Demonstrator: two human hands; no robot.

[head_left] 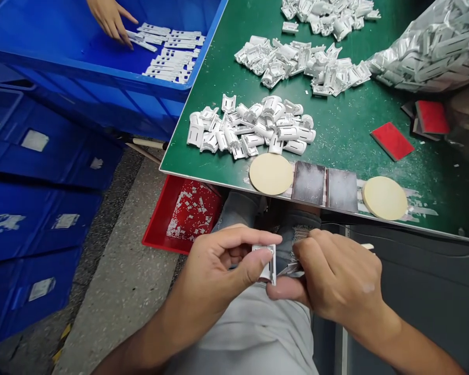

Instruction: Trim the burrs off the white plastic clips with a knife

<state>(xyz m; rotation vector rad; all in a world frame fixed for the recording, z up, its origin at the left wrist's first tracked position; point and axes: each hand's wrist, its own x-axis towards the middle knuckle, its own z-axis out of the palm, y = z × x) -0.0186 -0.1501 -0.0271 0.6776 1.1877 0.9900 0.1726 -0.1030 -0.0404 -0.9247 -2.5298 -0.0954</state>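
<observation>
Between thumb and forefinger, my left hand (226,265) pinches a small white plastic part (271,268) with a slot in it, held above my lap. My right hand (336,273) is wrapped round a knife (292,270); its metal blade points toward the part, and a pale handle end sticks out behind the fist. The right thumb lies just below the part; whether the blade touches it I cannot tell. Beyond my hands, a pile of similar curved white parts (254,125) lies near the edge of the green table (347,122).
Two round cream discs (271,174) and two dark square pads line the table edge. Red pads (393,140) and a clear bag of parts (433,52) are at right. Another person's hand (108,20) reaches into a blue bin (89,73). A red tray (160,224) holds scraps below.
</observation>
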